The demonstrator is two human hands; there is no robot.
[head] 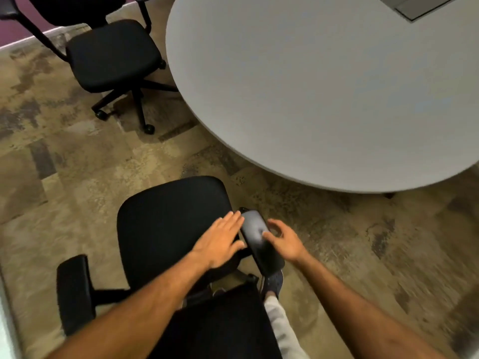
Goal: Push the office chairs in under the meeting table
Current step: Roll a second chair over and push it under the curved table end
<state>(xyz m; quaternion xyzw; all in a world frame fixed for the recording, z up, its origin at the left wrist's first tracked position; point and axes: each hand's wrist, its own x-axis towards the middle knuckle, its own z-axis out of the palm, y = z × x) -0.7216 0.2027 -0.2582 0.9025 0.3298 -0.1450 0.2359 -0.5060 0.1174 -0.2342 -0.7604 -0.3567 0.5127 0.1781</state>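
The near chair's seat (pixel 168 224) looks like matt black cloth, its armrest pad (pixel 260 240) smooth, slightly shiny plastic, the far chair's legs (pixel 137 99) matt black plastic or metal, the round table top (pixel 311 86) smooth, matt grey, and the floor (pixel 77 164) rough, mottled tan carpet.

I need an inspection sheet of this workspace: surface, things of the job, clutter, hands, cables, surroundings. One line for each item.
Surface: grey meeting table, round edge, top bare except a grey panel at the far corner.
Job's things: near chair stands clear of the table, not pushed in; far chair beside the table edge, seat still out.
Clutter: nothing seen.
Hands: left hand open, flat, by the near chair's right armrest; right hand open, fingers on that armrest, no closed grip.
Cables: nothing seen.
Surroundings: patterned brown carpet; purple wall far left; the person's shoe behind the chair.
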